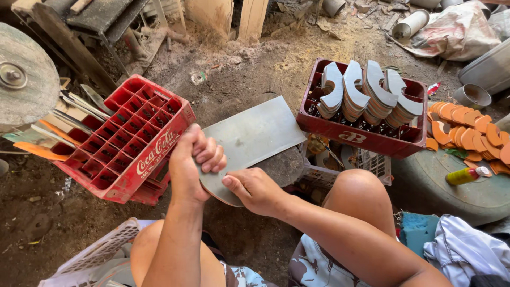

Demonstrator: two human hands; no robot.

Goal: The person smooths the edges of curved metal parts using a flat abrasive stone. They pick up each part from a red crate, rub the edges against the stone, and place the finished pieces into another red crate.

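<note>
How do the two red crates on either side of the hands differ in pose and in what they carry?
The left red crate is tipped up, its divided cells facing the camera; the right red crate sits level. The left crate's cells look empty, with metal blades lying at its far edge; the right crate carries stacks of grey curved pieces. Both are red plastic bottle crates. Between them, the left hand and right hand grip a flat metal blade.

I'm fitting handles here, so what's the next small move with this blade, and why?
Probably steady the metal blade and reseat the grip: the left hand wraps its rounded end while the right hand only pinches the edge.
</note>
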